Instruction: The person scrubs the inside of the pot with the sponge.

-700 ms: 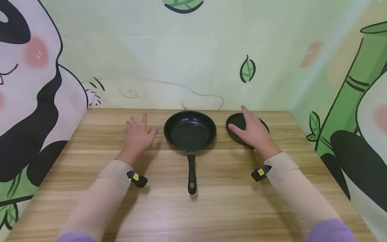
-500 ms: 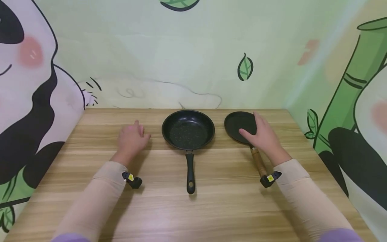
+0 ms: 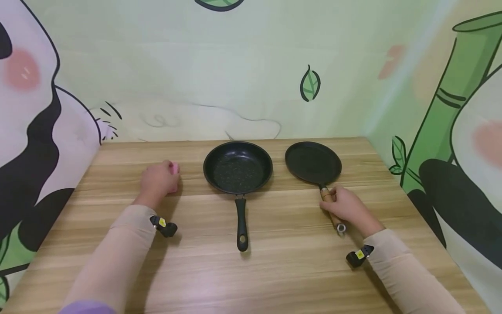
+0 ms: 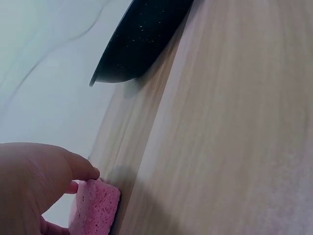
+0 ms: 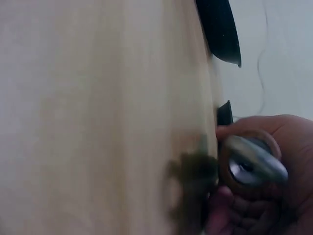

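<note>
A pink sponge (image 4: 95, 208) is pinched between the thumb and fingers of my left hand (image 3: 156, 181), low at the left of the table. In the head view most of the sponge is hidden behind that hand. At the right, a flat black crepe pan (image 3: 313, 161) lies with its wooden handle (image 3: 328, 197) toward me. My right hand (image 3: 347, 206) grips this handle from the right side, thumb and fingers around it. A metal ring (image 5: 252, 161) at the handle's end shows large in the right wrist view.
Between my hands a deeper black frying pan (image 3: 238, 168) sits with its black handle (image 3: 242, 224) pointing at me. Behind the wooden table (image 3: 204, 279) stands a wall (image 3: 196, 65) painted with pandas and bamboo.
My right hand has come back from over the crepe pan and taken hold of its handle. My left hand has closed its fingers on the sponge. The head view has shifted slightly.
</note>
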Tool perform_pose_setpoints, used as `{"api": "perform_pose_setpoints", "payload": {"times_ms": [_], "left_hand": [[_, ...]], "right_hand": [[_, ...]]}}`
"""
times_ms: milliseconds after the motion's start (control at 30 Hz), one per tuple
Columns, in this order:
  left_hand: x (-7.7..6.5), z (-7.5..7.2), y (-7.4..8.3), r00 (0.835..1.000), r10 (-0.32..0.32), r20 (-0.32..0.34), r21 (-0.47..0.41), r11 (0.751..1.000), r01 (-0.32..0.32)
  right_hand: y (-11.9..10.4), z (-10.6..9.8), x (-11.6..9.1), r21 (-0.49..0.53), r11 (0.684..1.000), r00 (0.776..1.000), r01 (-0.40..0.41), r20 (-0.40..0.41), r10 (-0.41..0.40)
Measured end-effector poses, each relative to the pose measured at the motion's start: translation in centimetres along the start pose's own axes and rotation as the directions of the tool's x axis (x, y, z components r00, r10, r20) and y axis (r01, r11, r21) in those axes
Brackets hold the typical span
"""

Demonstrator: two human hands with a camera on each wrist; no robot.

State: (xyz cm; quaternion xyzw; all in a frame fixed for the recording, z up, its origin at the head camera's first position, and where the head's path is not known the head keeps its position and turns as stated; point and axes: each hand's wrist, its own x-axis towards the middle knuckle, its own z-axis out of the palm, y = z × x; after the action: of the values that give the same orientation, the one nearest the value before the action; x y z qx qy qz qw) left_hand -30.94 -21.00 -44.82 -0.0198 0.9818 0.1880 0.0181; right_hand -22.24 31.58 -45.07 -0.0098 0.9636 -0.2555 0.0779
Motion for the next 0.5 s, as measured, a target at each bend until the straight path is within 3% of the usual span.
{"api": "perform_pose_setpoints", "payload": {"times_ms": [267, 500], "left_hand": [[0.9, -0.6, 0.5, 1.000, -0.012, -0.024, -0.033, 0.999, 0.011], [1.8, -2.3, 2.9, 0.995, 0.042, -0.086, -0.044, 0.998, -0.045]], "right_hand": [[-0.1, 0.3, -0.2, 0.005, 1.000, 0.999, -0.009, -0.031, 0.009], [-0.1, 0.4, -0.4, 0.041, 0.998, 0.999, -0.037, -0.026, 0.038]]}}
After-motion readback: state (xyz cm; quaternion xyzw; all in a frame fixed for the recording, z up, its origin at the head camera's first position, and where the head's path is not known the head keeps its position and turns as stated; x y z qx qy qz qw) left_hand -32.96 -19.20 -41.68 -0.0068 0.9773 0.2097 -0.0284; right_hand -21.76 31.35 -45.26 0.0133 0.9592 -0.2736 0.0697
